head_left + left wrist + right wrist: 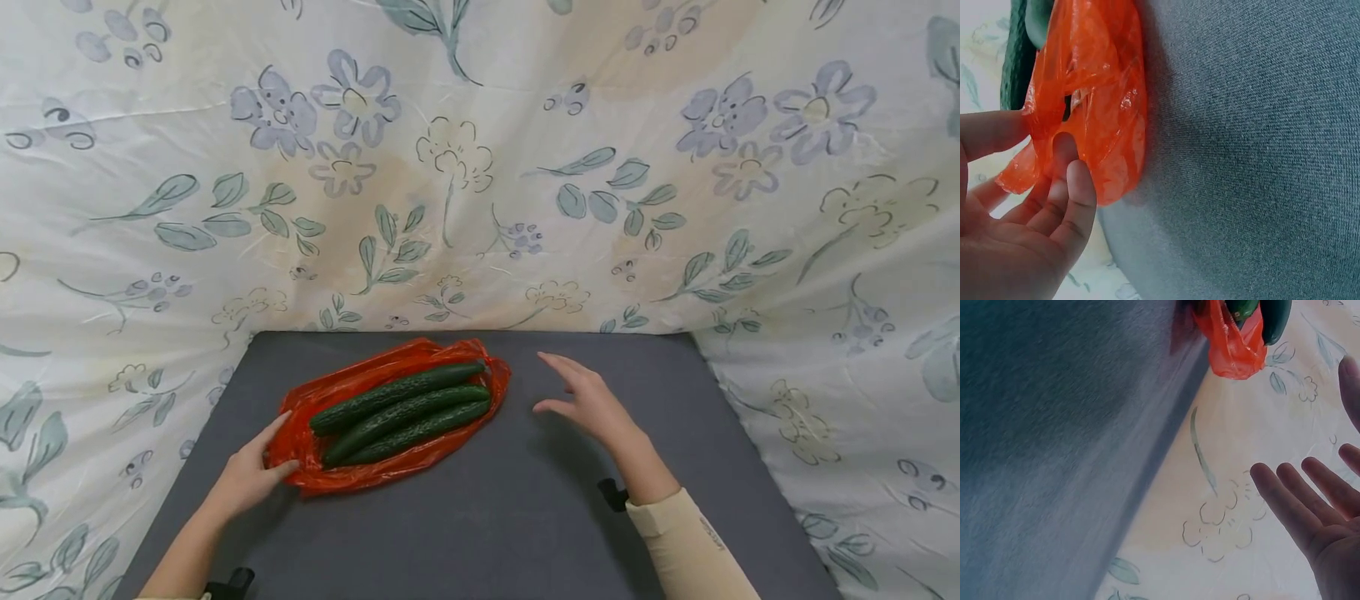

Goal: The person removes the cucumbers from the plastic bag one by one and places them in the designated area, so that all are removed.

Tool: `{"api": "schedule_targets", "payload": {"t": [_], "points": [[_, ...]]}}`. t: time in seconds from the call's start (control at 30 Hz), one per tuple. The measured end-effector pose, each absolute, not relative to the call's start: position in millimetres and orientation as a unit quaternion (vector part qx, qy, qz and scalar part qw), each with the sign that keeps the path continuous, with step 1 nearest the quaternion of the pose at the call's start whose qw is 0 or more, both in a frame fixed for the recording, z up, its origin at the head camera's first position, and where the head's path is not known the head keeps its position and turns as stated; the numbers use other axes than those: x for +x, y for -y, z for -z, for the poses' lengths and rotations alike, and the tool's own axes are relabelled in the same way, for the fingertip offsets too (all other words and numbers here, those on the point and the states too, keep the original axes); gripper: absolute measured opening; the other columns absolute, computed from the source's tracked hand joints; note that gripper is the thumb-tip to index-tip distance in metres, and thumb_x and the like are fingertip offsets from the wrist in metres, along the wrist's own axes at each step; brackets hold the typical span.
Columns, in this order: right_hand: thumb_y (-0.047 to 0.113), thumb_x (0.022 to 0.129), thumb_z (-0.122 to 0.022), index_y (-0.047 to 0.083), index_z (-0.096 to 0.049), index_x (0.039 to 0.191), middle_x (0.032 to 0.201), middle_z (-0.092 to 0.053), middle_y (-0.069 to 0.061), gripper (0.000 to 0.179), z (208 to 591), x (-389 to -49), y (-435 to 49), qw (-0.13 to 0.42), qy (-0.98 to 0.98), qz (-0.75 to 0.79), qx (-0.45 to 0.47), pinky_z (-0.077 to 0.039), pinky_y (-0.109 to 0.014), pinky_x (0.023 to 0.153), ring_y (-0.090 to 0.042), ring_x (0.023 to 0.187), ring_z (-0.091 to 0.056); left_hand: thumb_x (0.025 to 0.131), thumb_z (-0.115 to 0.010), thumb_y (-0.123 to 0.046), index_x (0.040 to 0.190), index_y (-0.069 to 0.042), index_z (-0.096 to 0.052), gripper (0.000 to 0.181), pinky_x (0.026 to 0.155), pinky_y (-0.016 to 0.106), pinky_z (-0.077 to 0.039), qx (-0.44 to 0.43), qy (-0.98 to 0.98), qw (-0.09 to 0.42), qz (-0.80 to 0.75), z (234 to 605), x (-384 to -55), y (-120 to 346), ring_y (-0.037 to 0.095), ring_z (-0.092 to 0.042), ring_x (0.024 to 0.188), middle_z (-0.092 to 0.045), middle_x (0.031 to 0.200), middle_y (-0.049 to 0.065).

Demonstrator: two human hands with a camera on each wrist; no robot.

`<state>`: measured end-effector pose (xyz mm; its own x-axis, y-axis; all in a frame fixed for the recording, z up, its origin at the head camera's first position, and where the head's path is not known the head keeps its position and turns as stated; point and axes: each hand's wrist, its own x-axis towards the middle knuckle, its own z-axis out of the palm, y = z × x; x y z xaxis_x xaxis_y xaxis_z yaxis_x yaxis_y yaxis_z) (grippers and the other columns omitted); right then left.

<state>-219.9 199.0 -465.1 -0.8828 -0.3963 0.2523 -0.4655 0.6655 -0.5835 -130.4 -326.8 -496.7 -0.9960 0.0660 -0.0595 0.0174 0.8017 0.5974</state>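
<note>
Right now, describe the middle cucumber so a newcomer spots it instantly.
On the gray tabletop, find the crumpled red plastic bag. The middle cucumber lies within its edges, and it alone has a neighbour along each side: the far cucumber beyond it, the near cucumber in front.

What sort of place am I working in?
Possibly a makeshift filming booth: floral sheeting hangs behind and beside a grey table, and there is a black wrist-worn device.
</note>
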Motion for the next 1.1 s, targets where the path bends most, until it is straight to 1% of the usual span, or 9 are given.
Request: {"api": "schedule_targets", "payload": {"t": [0.1,0.27,0.5,0.73,0.77,0.97,1.0,1.07,1.1], "points": [[0.030,0.079,-0.086,0.018,-0.044,0.154,0.152,-0.049,-0.013,0.087,465,-224,-193,0.051,0.908,-0.338,0.242,-0.055,-0.050,0.089,-0.035,0.131,-0.055,0.093,-0.073,-0.021,0.156,-0.004,-0.032,0.077,0.066,0.037,-0.047,0.022,-0.947,0.031,-0.318,499,-131,327,0.028,-0.063,0.090,-0.063,0.123,0.031],[0.031,0.078,-0.086,0.018,-0.045,0.153,0.151,-0.051,-0.013,0.086,466,-230,-183,0.052,0.907,-0.334,0.252,-0.055,-0.049,0.088,-0.033,0.123,-0.060,0.093,-0.073,-0.019,0.154,-0.003,-0.036,0.073,0.067,0.037,-0.050,0.018,-0.946,0.027,-0.322,501,-132,327,0.032,-0.065,0.094,-0.063,0.122,0.031],[0.038,0.077,-0.085,0.020,-0.047,0.152,0.151,-0.051,-0.010,0.086,467,-238,-170,0.058,0.916,-0.300,0.261,-0.046,-0.051,0.104,-0.031,0.136,-0.052,0.093,-0.072,-0.015,0.154,-0.003,-0.036,0.071,0.068,0.037,-0.051,0.010,-0.945,0.030,-0.326,502,-131,326,0.036,-0.066,0.099,-0.063,0.122,0.031],[0.041,0.078,-0.084,0.022,-0.048,0.152,0.151,-0.052,-0.008,0.084,466,-246,-151,0.056,0.919,-0.295,0.257,-0.045,-0.051,0.106,-0.030,0.136,-0.052,0.092,-0.072,-0.012,0.153,-0.001,-0.036,0.072,0.068,0.037,-0.051,0.013,-0.945,0.027,-0.327,501,-131,324,0.041,-0.065,0.102,-0.064,0.120,0.031],[0.040,0.078,-0.084,0.021,-0.048,0.152,0.151,-0.052,-0.009,0.084,466,-247,-148,0.056,0.917,-0.300,0.257,-0.046,-0.051,0.105,-0.031,0.136,-0.052,0.092,-0.071,-0.012,0.153,-0.001,-0.036,0.072,0.068,0.036,-0.051,0.013,-0.945,0.026,-0.327,501,-131,324,0.041,-0.065,0.102,-0.064,0.120,0.031],[0.037,0.078,-0.085,0.019,-0.048,0.152,0.151,-0.052,-0.011,0.084,465,-250,-133,0.051,0.909,-0.324,0.258,-0.054,-0.047,0.091,-0.032,0.128,-0.058,0.092,-0.071,-0.010,0.154,0.000,-0.033,0.074,0.064,0.034,-0.048,0.010,-0.943,0.025,-0.331,501,-132,324,0.038,-0.065,0.099,-0.065,0.116,0.028],[0.036,0.079,-0.085,0.018,-0.047,0.152,0.151,-0.052,-0.011,0.084,465,-250,-131,0.048,0.908,-0.326,0.259,-0.055,-0.046,0.087,-0.032,0.124,-0.060,0.092,-0.070,-0.011,0.154,0.000,-0.032,0.074,0.063,0.034,-0.048,0.010,-0.943,0.025,-0.331,501,-133,324,0.037,-0.065,0.098,-0.065,0.116,0.029],[0.036,0.080,-0.083,0.019,-0.046,0.152,0.152,-0.050,-0.010,0.083,466,-251,-127,0.038,0.907,-0.329,0.260,-0.055,-0.044,0.084,-0.031,0.115,-0.064,0.092,-0.070,-0.011,0.154,0.000,-0.031,0.074,0.063,0.033,-0.048,0.008,-0.943,0.026,-0.331,501,-133,323,0.035,-0.066,0.097,-0.065,0.115,0.028],[0.036,0.080,-0.083,0.018,-0.046,0.152,0.153,-0.049,-0.010,0.083,466,-251,-125,0.031,0.906,-0.331,0.262,-0.056,-0.043,0.080,-0.031,0.107,-0.067,0.092,-0.070,-0.011,0.154,0.000,-0.032,0.074,0.063,0.033,-0.048,0.008,-0.944,0.026,-0.329,501,-133,323,0.033,-0.066,0.095,-0.066,0.114,0.027]]}}
